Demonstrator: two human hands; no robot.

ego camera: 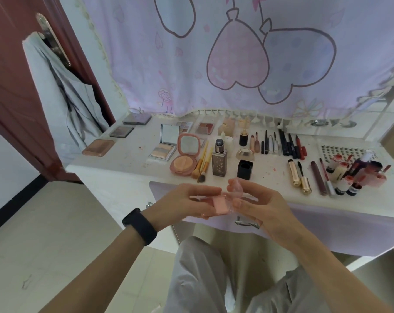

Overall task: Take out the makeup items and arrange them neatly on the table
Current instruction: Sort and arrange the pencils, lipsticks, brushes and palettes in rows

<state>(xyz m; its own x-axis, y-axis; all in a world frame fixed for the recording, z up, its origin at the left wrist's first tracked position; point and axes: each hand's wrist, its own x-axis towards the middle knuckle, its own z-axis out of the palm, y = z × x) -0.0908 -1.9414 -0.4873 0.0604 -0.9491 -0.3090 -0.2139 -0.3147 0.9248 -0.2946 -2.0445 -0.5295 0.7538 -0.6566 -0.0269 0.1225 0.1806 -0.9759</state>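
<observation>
Left hand (192, 203) and right hand (262, 208) pinch a flat square pink compact (219, 207) with glossy clear lid (236, 189).

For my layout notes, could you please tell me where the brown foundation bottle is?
The brown foundation bottle stands mid-frame in the head view, with yellow brushes to its left and a black cube to its right.

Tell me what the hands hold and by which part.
Both hold one small pink compact. The left hand grips its pink base from the left side; the right hand pinches its raised clear lid.
</observation>
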